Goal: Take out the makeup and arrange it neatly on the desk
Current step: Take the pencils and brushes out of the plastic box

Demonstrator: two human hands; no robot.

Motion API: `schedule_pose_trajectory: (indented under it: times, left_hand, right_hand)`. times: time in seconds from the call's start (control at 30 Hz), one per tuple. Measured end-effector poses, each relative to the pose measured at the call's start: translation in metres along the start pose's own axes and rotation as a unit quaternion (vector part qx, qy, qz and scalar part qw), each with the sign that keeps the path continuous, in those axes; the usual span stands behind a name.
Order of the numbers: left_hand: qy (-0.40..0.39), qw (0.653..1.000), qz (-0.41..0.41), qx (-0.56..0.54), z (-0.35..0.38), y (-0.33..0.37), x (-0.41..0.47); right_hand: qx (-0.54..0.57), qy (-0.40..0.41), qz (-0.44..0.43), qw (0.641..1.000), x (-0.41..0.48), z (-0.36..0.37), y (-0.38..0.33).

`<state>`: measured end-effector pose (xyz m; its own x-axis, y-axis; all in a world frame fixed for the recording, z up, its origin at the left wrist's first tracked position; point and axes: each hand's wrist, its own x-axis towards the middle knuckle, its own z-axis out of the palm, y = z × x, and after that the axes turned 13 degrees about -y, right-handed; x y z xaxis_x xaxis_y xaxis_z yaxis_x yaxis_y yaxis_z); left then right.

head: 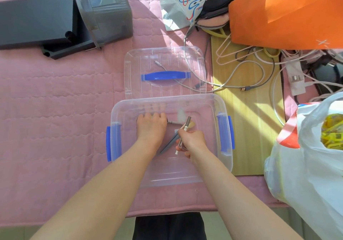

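Emptying the clear box [225, 162]: right hand [193, 141] clamped on two makeup pens [183, 135], left hand [151, 126] curled over another, grip unclear; next, lift out

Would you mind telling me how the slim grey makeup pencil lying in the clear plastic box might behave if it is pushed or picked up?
The slim grey makeup pencil looks thin, straight and rigid, so it should lift without bending and is probably light. Its slim shape suggests it may roll or slide on the smooth floor of the clear plastic box. The right hand already holds similar sticks, so adding another could be awkward.
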<state>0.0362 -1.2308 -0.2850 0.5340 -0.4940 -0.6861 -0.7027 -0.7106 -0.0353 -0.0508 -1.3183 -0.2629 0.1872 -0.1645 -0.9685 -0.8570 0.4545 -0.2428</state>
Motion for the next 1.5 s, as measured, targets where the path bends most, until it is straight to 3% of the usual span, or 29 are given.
schedule_pose_trajectory:
  times: [0.23,0.43,0.53,0.67,0.9,1.1,1.3,1.5]
  left_hand:
    - [0.025,0.998,0.011,-0.048,-0.012,0.0,-0.018]
    - [0.002,0.961,0.007,-0.275,-0.04,-0.003,-0.054]
    - [-0.038,0.91,0.002,-0.414,-0.051,-0.007,-0.077]
    - [-0.11,0.768,-0.002,-0.631,-0.076,-0.015,-0.115]
    - [-0.136,0.63,-0.011,-0.765,-0.109,-0.026,-0.182]
    - [-0.145,0.544,-0.016,-0.826,-0.129,-0.022,-0.234]
    - [-0.118,0.464,-0.021,-0.878,-0.145,-0.009,-0.288]
    - [-0.064,0.455,-0.025,-0.888,-0.157,0.013,-0.346]
  right_hand:
    - [0.023,-0.042,0.001,0.999,-0.023,-0.007,-0.009]
    - [0.023,-0.072,-0.032,0.997,-0.065,-0.012,-0.016]
    - [0.025,-0.092,-0.068,0.993,-0.089,-0.015,-0.016]
    - [0.037,-0.123,-0.085,0.988,-0.125,-0.016,-0.014]
    - [0.082,-0.188,-0.102,0.973,-0.197,-0.019,-0.012]
    - [-0.043,-0.169,-0.167,0.97,-0.255,-0.024,-0.002]
    - [-0.067,-0.172,-0.192,0.964,-0.302,-0.034,0.009]
    - [-0.121,-0.168,-0.221,0.953,-0.348,-0.049,0.02]
